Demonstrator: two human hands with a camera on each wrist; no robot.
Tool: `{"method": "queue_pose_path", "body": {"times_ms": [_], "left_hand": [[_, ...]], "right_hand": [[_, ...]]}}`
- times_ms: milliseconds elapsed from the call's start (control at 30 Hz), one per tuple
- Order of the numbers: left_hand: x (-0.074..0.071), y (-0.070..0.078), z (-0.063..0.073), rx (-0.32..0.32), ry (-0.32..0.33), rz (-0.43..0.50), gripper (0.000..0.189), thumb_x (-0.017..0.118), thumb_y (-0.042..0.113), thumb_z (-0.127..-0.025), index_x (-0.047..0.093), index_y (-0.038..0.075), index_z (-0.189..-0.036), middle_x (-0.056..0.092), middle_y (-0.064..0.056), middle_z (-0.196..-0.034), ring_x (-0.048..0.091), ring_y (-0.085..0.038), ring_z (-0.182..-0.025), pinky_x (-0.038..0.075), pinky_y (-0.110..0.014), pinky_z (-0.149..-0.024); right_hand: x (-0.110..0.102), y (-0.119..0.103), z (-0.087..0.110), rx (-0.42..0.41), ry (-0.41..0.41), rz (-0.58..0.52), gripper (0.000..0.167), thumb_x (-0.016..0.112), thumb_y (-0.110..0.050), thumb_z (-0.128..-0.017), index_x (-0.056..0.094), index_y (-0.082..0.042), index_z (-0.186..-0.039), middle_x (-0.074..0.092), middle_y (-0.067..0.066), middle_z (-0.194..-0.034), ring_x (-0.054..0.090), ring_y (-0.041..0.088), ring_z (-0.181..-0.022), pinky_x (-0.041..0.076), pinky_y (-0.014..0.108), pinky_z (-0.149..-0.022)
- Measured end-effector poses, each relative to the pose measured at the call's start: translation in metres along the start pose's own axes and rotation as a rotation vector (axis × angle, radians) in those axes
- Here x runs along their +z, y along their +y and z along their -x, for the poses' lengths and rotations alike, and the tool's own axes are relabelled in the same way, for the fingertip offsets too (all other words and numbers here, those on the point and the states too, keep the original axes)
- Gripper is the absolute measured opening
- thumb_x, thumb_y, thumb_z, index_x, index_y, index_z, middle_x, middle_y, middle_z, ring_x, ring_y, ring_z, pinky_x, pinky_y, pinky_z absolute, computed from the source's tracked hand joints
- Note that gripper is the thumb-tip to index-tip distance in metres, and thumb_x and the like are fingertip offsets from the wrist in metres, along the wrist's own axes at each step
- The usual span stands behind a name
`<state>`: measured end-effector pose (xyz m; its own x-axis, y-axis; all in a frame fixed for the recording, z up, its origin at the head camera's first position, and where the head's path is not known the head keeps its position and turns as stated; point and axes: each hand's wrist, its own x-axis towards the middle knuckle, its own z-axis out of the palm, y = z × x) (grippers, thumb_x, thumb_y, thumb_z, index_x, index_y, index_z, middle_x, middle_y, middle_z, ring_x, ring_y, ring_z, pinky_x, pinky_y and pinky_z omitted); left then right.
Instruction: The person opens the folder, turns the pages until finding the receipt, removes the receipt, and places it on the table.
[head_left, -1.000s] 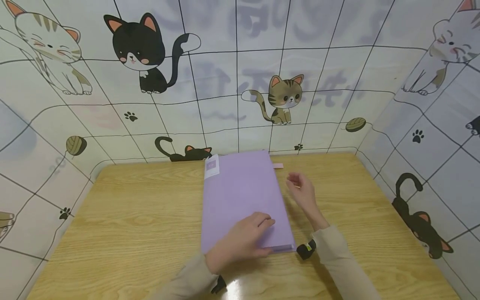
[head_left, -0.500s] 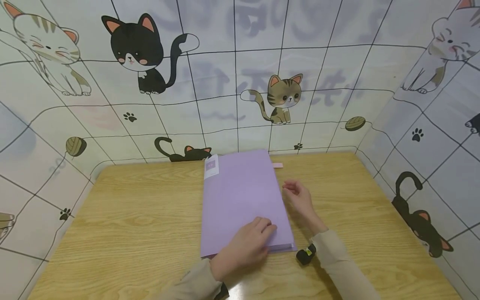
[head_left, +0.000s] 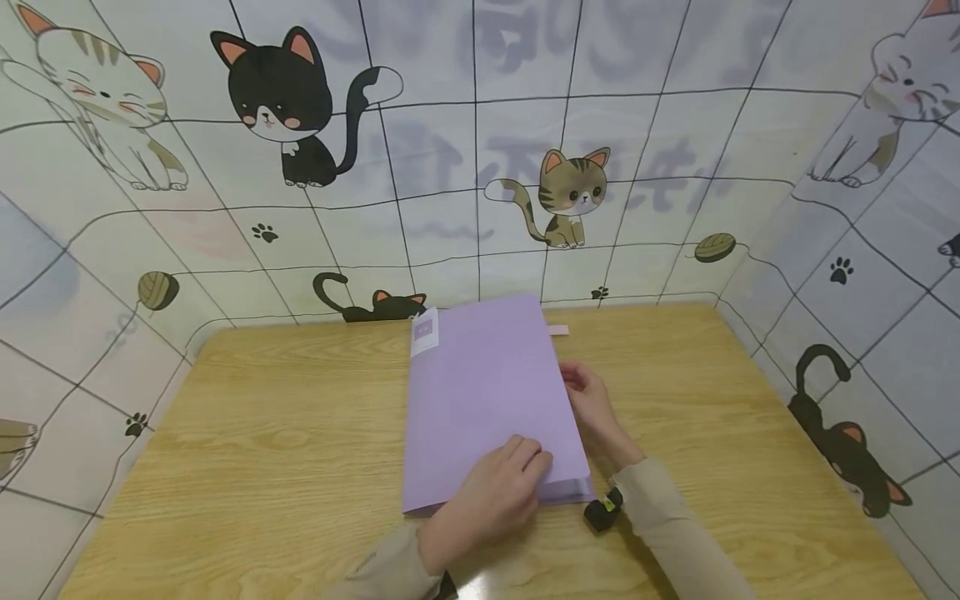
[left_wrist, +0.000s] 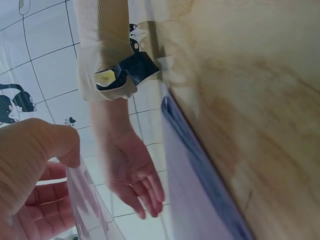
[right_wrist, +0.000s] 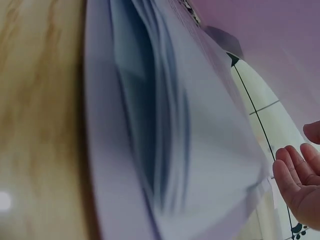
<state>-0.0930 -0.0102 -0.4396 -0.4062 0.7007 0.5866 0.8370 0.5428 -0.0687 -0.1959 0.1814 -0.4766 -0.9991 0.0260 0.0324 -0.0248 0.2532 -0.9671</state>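
A purple document folder (head_left: 487,383) lies on the wooden table, a white label (head_left: 424,332) at its top left corner. My left hand (head_left: 495,487) pinches the front cover near its lower right corner, thumb on one side and fingers on the other in the left wrist view. That edge is slightly raised, and clear sleeves (right_wrist: 170,110) show beneath it in the right wrist view. At the folder's right edge is my right hand (head_left: 592,408); its fingertips are partly behind the cover. Its fingers (left_wrist: 142,192) look relaxed in the left wrist view.
A pink tab (head_left: 558,331) sticks out from the folder's upper right side. Cloth walls (head_left: 442,167) with cat drawings enclose the table (head_left: 285,417) at the back and sides. Black wrist cameras (head_left: 603,510) are strapped to the sleeves.
The left hand's fingers have curled onto the lower cover edge, and that corner has lifted a little. My right hand has moved down and left to the folder's right edge.
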Motion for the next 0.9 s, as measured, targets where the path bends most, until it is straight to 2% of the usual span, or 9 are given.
{"method": "queue_pose_path", "body": {"times_ms": [100, 200, 300, 400, 433, 533, 700, 900], "left_hand": [[-0.008, 0.001, -0.002, 0.017, 0.086, -0.087, 0.027, 0.049, 0.008, -0.065, 0.056, 0.004, -0.091, 0.051, -0.004, -0.084, 0.049, -0.016, -0.073, 0.043, -0.019, -0.057], [-0.018, 0.003, -0.004, 0.008, 0.192, -0.18, 0.029, 0.038, 0.007, -0.07, 0.057, 0.002, -0.09, 0.054, -0.006, -0.082, 0.053, -0.017, -0.071, 0.046, -0.018, -0.054], [-0.028, 0.003, -0.006, -0.039, 0.286, -0.204, 0.031, 0.033, 0.005, -0.075, 0.06, 0.0, -0.09, 0.057, -0.008, -0.082, 0.056, -0.019, -0.072, 0.049, -0.021, -0.056], [-0.039, 0.001, -0.006, -0.104, 0.345, -0.178, 0.03, 0.034, 0.003, -0.077, 0.06, -0.001, -0.09, 0.057, -0.008, -0.082, 0.056, -0.02, -0.07, 0.05, -0.021, -0.054], [-0.042, 0.0, -0.005, -0.123, 0.358, -0.166, 0.03, 0.034, 0.003, -0.077, 0.06, -0.001, -0.091, 0.056, -0.008, -0.083, 0.056, -0.019, -0.07, 0.049, -0.02, -0.052], [-0.053, -0.003, -0.003, -0.178, 0.38, -0.118, 0.029, 0.036, 0.003, -0.075, 0.06, -0.003, -0.092, 0.056, -0.009, -0.084, 0.057, -0.019, -0.071, 0.05, -0.018, -0.054], [-0.069, -0.008, 0.005, -0.266, 0.403, -0.068, 0.033, 0.043, 0.002, -0.066, 0.059, -0.005, -0.095, 0.058, -0.012, -0.088, 0.06, -0.022, -0.074, 0.052, -0.02, -0.059], [-0.086, -0.014, 0.016, -0.349, 0.434, -0.03, 0.042, 0.046, 0.0, -0.06, 0.056, -0.005, -0.101, 0.058, -0.013, -0.088, 0.059, -0.018, -0.064, 0.047, -0.016, -0.047]], "right_hand": [[0.005, -0.002, 0.001, 0.028, -0.031, -0.061, 0.037, 0.05, 0.009, -0.085, 0.047, 0.013, -0.122, 0.055, 0.026, -0.113, 0.056, 0.022, -0.094, 0.047, 0.02, -0.076], [0.009, -0.006, 0.002, 0.015, -0.072, -0.093, 0.037, 0.049, 0.011, -0.083, 0.047, 0.015, -0.119, 0.057, 0.024, -0.106, 0.055, 0.014, -0.085, 0.048, 0.021, -0.07], [0.012, -0.005, 0.0, -0.009, -0.087, -0.058, 0.033, 0.051, 0.011, -0.084, 0.048, 0.016, -0.117, 0.057, 0.027, -0.106, 0.059, 0.024, -0.09, 0.048, 0.021, -0.073], [0.015, -0.006, -0.001, -0.017, -0.087, -0.015, 0.031, 0.053, 0.009, -0.086, 0.05, 0.016, -0.116, 0.056, 0.03, -0.112, 0.057, 0.035, -0.101, 0.046, 0.021, -0.081], [0.017, -0.003, -0.002, -0.025, -0.079, -0.002, 0.031, 0.055, 0.008, -0.087, 0.051, 0.015, -0.116, 0.056, 0.03, -0.113, 0.056, 0.038, -0.105, 0.046, 0.021, -0.083], [0.019, -0.005, -0.001, -0.025, -0.064, 0.011, 0.029, 0.058, 0.005, -0.087, 0.053, 0.012, -0.115, 0.058, 0.028, -0.11, 0.057, 0.035, -0.103, 0.046, 0.021, -0.082], [0.022, -0.005, -0.002, 0.004, -0.055, 0.032, 0.03, 0.061, 0.004, -0.085, 0.055, 0.01, -0.114, 0.06, 0.026, -0.109, 0.058, 0.033, -0.101, 0.047, 0.025, -0.085], [0.023, -0.004, -0.003, 0.054, -0.071, 0.081, 0.031, 0.061, 0.003, -0.085, 0.055, 0.007, -0.114, 0.06, 0.023, -0.109, 0.058, 0.034, -0.101, 0.046, 0.037, -0.091]]}}
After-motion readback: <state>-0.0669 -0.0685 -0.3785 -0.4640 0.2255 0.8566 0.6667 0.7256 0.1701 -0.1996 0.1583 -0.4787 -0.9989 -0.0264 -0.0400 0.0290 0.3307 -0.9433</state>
